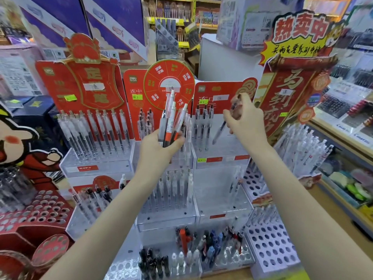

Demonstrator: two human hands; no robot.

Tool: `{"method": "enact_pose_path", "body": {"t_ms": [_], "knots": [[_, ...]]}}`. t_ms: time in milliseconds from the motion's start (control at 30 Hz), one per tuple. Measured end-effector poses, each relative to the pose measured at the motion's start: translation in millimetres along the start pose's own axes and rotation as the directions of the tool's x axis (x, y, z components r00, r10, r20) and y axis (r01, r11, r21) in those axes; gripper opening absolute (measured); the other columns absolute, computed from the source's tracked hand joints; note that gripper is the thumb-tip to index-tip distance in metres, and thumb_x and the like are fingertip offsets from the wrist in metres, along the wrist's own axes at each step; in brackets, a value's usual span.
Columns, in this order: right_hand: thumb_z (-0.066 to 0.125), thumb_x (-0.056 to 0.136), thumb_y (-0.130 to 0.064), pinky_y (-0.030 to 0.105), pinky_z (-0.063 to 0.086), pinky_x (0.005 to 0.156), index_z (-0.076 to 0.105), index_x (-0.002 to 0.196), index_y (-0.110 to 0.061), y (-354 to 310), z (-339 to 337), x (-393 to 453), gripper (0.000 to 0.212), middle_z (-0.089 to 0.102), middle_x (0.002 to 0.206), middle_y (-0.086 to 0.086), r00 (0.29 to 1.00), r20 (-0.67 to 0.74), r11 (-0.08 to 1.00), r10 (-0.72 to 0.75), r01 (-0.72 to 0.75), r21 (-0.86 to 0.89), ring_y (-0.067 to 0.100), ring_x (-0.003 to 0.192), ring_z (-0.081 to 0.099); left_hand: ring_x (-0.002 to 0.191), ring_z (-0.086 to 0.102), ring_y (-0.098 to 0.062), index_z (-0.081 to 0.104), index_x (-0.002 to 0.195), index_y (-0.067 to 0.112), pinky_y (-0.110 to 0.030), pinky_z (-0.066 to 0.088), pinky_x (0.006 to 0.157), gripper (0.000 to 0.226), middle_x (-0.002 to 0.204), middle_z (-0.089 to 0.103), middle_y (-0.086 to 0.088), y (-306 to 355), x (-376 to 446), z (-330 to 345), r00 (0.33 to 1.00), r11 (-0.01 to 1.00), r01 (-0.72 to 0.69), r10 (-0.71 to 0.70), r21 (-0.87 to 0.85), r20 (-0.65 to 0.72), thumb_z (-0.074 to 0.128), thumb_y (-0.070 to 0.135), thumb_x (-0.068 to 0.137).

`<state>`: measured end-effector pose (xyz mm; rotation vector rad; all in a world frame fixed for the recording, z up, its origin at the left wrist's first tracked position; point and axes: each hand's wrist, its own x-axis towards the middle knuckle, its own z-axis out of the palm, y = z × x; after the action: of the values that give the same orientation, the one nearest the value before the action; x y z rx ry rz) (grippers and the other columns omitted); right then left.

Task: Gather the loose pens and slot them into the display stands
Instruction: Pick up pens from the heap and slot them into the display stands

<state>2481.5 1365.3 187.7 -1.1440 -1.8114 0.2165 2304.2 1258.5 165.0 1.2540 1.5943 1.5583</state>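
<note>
We held a bunch of about four pens (171, 120) upright in our left hand (159, 150), fingers clenched round their lower ends, at the centre of the view. Our right hand (245, 120), at two o'clock from it, pinched a single pen (224, 123), blurred and slanting tip-down over the back-right stand (220, 156). That stand held three pens (202, 126) at its left edge, the rest of its top open. The back-left stand (96, 158), at nine o'clock, carried roughly eight clear pens in a row. A round red dial card (169, 84) rose behind the bunch at twelve o'clock. At six o'clock, a low tray (228, 259) held mixed dark, blue and red pens. White holed racks (270, 245) lined the right edge, many holes unfilled.
</note>
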Motion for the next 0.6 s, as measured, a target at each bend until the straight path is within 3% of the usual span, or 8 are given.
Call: {"method": "enact_pose_path", "body": {"t_ms": [67,300,433,533,600], "knots": [[0.059,0.091,-0.023,0.039,0.051,0.058,0.047,0.102,-0.006,3,8,4,0.025,0.063,0.078,0.011,0.999,-0.012,0.999,-0.044,0.044,-0.023,0.033,0.065,0.061,0.041,0.045,0.001,0.065,0.08,0.022,-0.015,0.041,0.044,0.006,0.07,0.062,0.001,-1,2,2,1.0,1.0,-0.002,0.002,0.009,-0.006,0.067,0.019,0.085],[0.059,0.092,-0.025,0.043,0.052,0.067,0.041,0.091,-0.011,16,19,9,0.023,0.064,0.076,0.012,0.998,0.058,0.997,0.019,-0.015,-0.069,0.032,0.067,0.061,0.057,0.049,-0.011,0.066,0.094,0.012,-0.026,0.04,0.058,0.015,0.07,0.059,0.001,-5,5,10,1.0,0.999,-0.012,0.013,0.048,-0.014,0.069,0.023,0.084],[0.057,0.092,-0.023,0.035,0.05,0.066,0.046,0.089,-0.011,11,29,11,0.016,0.064,0.078,0.011,0.994,0.099,0.996,0.05,-0.043,-0.073,0.029,0.068,0.062,0.056,0.048,-0.012,0.066,0.096,0.011,-0.028,0.041,0.058,0.017,0.077,0.062,-0.005,-7,6,11,1.0,0.999,-0.007,0.007,0.039,-0.017,0.069,0.022,0.083],[0.055,0.094,-0.021,0.034,0.051,0.063,0.052,0.087,-0.006,9,30,15,0.017,0.066,0.073,0.013,0.984,0.157,0.99,0.081,-0.061,-0.13,0.025,0.059,0.061,0.056,0.049,-0.011,0.066,0.097,0.01,-0.026,0.041,0.056,0.019,0.077,0.063,-0.005,-7,5,11,1.0,1.0,-0.008,0.009,0.029,-0.014,0.069,0.023,0.083],[0.052,0.095,-0.015,0.031,0.052,0.056,0.051,0.083,-0.004,9,25,17,0.016,0.063,0.06,0.008,0.946,0.289,0.989,0.145,-0.128,-0.076,0.015,0.044,0.058,0.055,0.048,-0.01,0.066,0.098,0.009,-0.026,0.04,0.055,0.02,0.074,0.061,-0.003,-8,4,10,1.0,1.0,-0.011,0.011,0.017,-0.011,0.069,0.022,0.083]]}}
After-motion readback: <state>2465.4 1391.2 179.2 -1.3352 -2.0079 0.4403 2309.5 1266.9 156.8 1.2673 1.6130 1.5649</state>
